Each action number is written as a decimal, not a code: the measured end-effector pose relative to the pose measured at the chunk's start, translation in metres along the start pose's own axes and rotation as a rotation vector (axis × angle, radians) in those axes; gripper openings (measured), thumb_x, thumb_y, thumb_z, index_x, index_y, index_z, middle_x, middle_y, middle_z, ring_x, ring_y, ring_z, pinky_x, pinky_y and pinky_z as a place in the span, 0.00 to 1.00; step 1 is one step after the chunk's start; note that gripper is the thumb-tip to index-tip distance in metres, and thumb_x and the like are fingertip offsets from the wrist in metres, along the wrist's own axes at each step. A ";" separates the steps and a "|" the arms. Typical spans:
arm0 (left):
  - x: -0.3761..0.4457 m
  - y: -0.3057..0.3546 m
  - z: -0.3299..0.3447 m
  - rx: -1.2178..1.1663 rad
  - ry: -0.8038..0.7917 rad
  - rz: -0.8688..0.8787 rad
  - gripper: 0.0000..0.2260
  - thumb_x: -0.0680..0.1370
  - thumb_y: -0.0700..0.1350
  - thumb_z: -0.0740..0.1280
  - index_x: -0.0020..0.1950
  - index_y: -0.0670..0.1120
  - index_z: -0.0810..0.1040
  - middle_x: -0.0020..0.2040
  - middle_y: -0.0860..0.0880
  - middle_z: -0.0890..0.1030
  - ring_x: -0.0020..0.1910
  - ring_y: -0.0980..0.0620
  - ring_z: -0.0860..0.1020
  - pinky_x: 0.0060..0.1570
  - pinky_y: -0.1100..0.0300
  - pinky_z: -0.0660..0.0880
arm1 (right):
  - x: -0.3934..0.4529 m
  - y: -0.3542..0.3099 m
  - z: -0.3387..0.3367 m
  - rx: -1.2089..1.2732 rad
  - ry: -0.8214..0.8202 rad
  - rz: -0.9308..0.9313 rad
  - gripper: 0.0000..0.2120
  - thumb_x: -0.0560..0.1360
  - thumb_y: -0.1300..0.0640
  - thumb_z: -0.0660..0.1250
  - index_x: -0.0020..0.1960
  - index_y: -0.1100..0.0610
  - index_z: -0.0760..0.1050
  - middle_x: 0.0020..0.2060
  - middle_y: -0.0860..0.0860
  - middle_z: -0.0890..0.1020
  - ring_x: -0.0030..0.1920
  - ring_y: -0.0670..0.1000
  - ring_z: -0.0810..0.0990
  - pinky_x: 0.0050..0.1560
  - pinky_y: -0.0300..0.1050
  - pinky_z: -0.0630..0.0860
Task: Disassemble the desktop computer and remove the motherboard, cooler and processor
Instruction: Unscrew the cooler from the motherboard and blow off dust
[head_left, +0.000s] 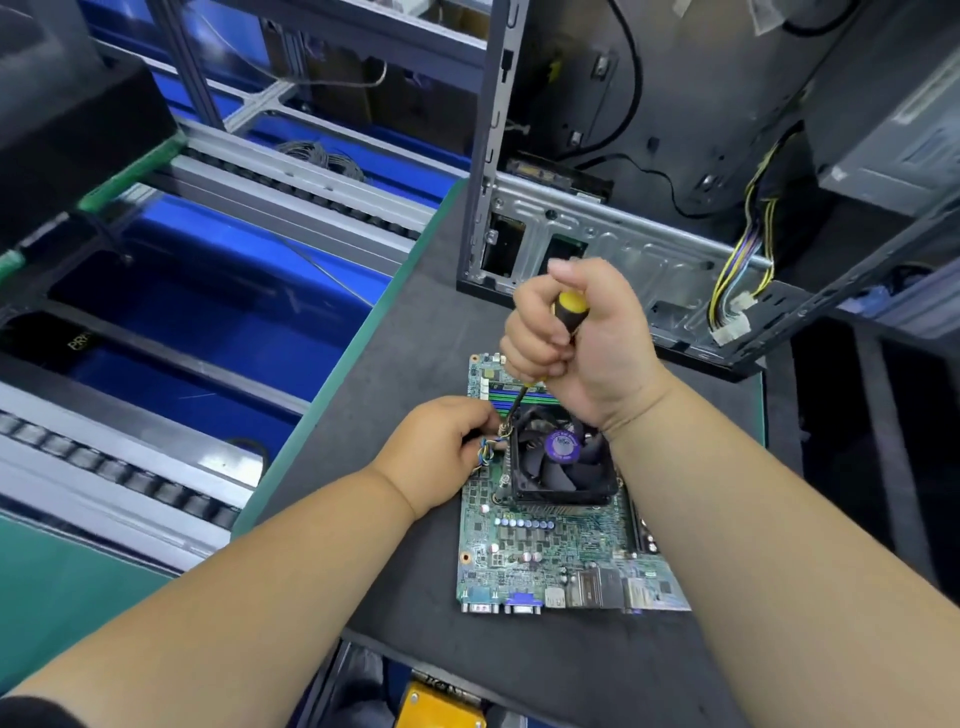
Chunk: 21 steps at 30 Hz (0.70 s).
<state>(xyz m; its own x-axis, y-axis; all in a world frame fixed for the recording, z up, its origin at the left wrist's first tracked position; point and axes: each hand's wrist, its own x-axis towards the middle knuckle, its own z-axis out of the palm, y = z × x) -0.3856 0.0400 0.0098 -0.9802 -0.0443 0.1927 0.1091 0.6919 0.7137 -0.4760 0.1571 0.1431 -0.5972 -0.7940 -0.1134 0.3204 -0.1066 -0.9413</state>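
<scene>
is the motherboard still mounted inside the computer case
No, the motherboard lies flat on the dark mat in front of the open computer case, with the cooler still on it.

The right hand (582, 343) grips a yellow-and-black screwdriver (570, 307), its shaft angled down to the cooler's (563, 462) far-left corner on the motherboard (524, 561). The left hand (441, 447) pinches the fan wires (491, 446) beside that corner. Behind, on the table (415, 322), stands the opened computer case (623, 244).
</scene>
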 end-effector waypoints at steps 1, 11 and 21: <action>0.000 0.000 -0.001 -0.002 -0.011 -0.004 0.09 0.68 0.28 0.68 0.43 0.41 0.80 0.40 0.50 0.78 0.41 0.55 0.72 0.43 0.67 0.65 | -0.003 0.001 0.002 -0.016 0.024 -0.019 0.17 0.73 0.54 0.52 0.26 0.56 0.61 0.20 0.50 0.59 0.25 0.50 0.52 0.30 0.48 0.49; -0.010 0.025 -0.017 -0.550 -0.149 -0.354 0.20 0.79 0.34 0.62 0.63 0.56 0.75 0.60 0.58 0.78 0.59 0.69 0.74 0.62 0.72 0.68 | -0.023 -0.038 0.021 -1.452 0.305 -0.020 0.17 0.80 0.43 0.58 0.41 0.53 0.75 0.31 0.48 0.75 0.36 0.50 0.74 0.33 0.46 0.65; -0.016 0.051 0.007 -0.647 -0.023 -0.594 0.33 0.64 0.58 0.77 0.67 0.54 0.75 0.65 0.51 0.77 0.67 0.51 0.73 0.68 0.49 0.69 | 0.019 -0.075 0.072 -2.210 -0.599 0.595 0.16 0.81 0.60 0.60 0.34 0.56 0.71 0.17 0.48 0.72 0.14 0.43 0.69 0.14 0.33 0.62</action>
<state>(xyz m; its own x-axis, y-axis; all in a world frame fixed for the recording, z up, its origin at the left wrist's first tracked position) -0.3660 0.0813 0.0381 -0.9070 -0.2477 -0.3407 -0.3551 0.0148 0.9347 -0.4583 0.1071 0.2344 -0.4464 -0.5476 -0.7077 -0.8916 0.3394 0.2997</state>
